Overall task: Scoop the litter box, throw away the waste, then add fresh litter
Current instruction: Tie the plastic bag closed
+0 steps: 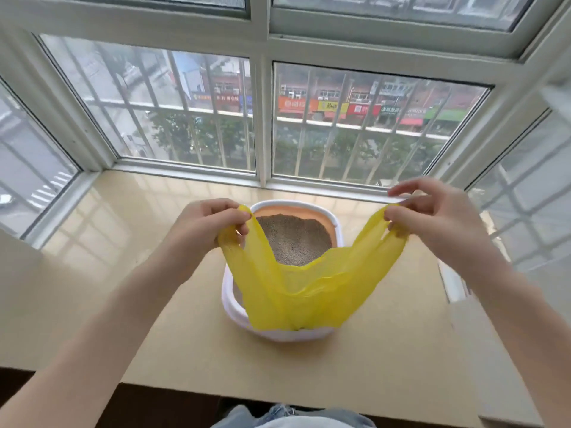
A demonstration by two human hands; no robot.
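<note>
Litter box (339, 225) unlabelled; left hand (205, 225), right hand (432, 214) grip yellow bag (296, 291) handles.

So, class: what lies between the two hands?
In the head view, the yellow bag stretches from left hand to right hand; behind its dip, the litter box.

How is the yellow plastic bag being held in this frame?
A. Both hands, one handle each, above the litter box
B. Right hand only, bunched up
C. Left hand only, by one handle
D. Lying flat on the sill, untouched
A: the left hand and right hand each pinch one handle of the yellow bag, spread above the litter box.
</note>
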